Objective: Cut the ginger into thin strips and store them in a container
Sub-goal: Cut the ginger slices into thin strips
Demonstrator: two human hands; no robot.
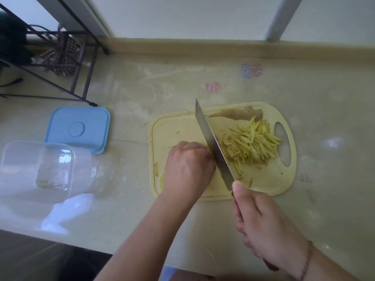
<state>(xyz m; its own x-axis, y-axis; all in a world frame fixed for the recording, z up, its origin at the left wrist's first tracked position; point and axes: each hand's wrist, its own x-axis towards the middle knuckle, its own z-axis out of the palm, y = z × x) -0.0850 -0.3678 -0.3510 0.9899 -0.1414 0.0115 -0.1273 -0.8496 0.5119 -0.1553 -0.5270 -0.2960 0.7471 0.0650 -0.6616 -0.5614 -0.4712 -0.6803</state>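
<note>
Cutting stage, well advanced, not finished. Pile of ginger strips (pixel 252 145) lies on the yellow cutting board (pixel 280 185), at 3 o'clock from the cleaver blade (pixel 213 145). One unpeeled ginger piece (pixel 237 114) sits uncut at the board's 12 o'clock edge, touching the top of the pile.

Left hand (pixel 188 167): fingers curled knuckles-up against the blade's left face, pressing down on whatever is being sliced; the piece itself is hidden under the hand. Right hand (pixel 261 222): grip wrapped round the cleaver handle, thumb laid along the blade's heel.

Clear plastic container (pixel 38 171) stands open on the tabletop (pixel 324 199) at 9 o'clock, well apart from the board, holding no strips. Its blue lid (pixel 79 128) lies flat just beyond it.

Judgement: remaining work is the hidden piece, the whole piece, then transfer and lidding.
</note>
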